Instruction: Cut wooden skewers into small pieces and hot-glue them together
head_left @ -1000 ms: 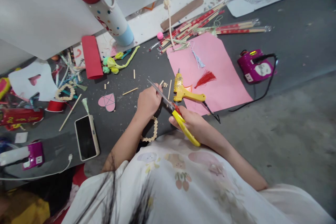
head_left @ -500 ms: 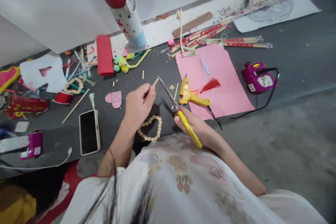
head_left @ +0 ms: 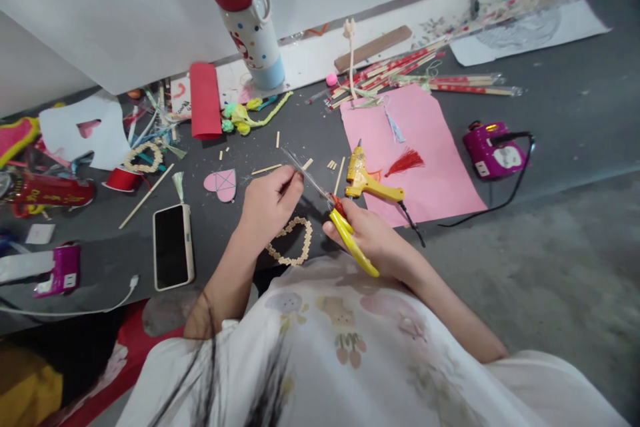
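My left hand (head_left: 273, 203) is closed in a pinch above the dark table. From its fingertips a short wooden stick (head_left: 308, 163) seems to stick out past the scissor blades, which partly hide it. My right hand (head_left: 367, 223) grips yellow-handled scissors (head_left: 354, 243); their blurred blades point up-left, across the stick at my left fingertips. Under my left wrist lies a heart-shaped outline of small wooden pieces (head_left: 306, 250), partly covered. Cut stick bits (head_left: 332, 165) and a longer stick (head_left: 339, 175) rest to the right. Another thin stick (head_left: 266, 169) lies just behind my left hand.
A yellow glue gun (head_left: 373, 185) and a red tassel (head_left: 405, 162) lie on pink paper (head_left: 425, 120). To the left are a phone (head_left: 173, 247) and a pink paper heart (head_left: 221, 185). A bottle (head_left: 255, 33) stands at the back. A purple device (head_left: 495, 150) sits at right.
The scissors have moved slightly toward my left hand, and their blades now cross the stick by its fingertips. A thin stick shows behind my left hand. The view has shifted a little.
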Motion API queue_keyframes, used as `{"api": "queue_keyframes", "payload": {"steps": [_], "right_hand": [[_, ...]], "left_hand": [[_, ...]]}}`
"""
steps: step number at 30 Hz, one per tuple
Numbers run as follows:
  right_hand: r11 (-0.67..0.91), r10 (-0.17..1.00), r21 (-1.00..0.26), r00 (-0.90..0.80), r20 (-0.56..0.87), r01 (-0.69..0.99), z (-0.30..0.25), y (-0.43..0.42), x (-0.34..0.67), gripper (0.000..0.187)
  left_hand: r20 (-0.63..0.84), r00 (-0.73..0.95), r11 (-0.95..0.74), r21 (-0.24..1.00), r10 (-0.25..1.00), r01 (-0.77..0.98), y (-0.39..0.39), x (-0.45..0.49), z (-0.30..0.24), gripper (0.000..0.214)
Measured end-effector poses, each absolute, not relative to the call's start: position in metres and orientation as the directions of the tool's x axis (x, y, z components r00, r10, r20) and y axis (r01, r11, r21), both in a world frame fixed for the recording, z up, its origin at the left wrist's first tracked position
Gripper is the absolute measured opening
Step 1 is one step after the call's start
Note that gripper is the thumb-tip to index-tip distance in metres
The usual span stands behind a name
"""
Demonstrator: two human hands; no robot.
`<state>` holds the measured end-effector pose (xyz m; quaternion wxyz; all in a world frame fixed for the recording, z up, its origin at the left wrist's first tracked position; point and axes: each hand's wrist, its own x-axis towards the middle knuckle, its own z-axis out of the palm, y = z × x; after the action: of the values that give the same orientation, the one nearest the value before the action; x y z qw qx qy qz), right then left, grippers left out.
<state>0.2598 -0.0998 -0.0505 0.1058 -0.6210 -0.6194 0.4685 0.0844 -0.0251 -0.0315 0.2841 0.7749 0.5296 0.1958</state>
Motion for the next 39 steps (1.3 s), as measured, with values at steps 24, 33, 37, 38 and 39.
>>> {"api": "queue_keyframes", "payload": {"steps": [24,33,37,38,39], "right_hand": [[-0.251,0.856,-0.655,-0.152,-0.494,0.712,-0.061,-0.096,0.26,0.047],[-0.267,0.859,-0.651,-0.132,-0.495,0.71,-0.063,-0.096,0.257,0.045],[-0.259,0.861,-0.671,-0.148,-0.486,0.694,-0.063,-0.097,0.255,0.042],[-0.256,0.862,-0.676,-0.153,-0.484,0.691,-0.062,-0.098,0.255,0.042],[-0.253,0.862,-0.68,-0.159,-0.482,0.688,-0.062,-0.098,0.255,0.042]], "left_hand": [[-0.009,0.564,-0.462,0.563,0.826,0.685,-0.008,0.074,-0.04,0.031],[-0.003,0.562,-0.472,0.541,0.827,0.696,-0.01,0.079,-0.044,0.022],[0.014,0.547,-0.461,0.557,0.837,0.691,-0.01,0.08,-0.047,0.023],[0.017,0.545,-0.46,0.56,0.838,0.689,-0.01,0.079,-0.047,0.024],[0.021,0.546,-0.461,0.564,0.838,0.686,-0.01,0.079,-0.047,0.024]]}}
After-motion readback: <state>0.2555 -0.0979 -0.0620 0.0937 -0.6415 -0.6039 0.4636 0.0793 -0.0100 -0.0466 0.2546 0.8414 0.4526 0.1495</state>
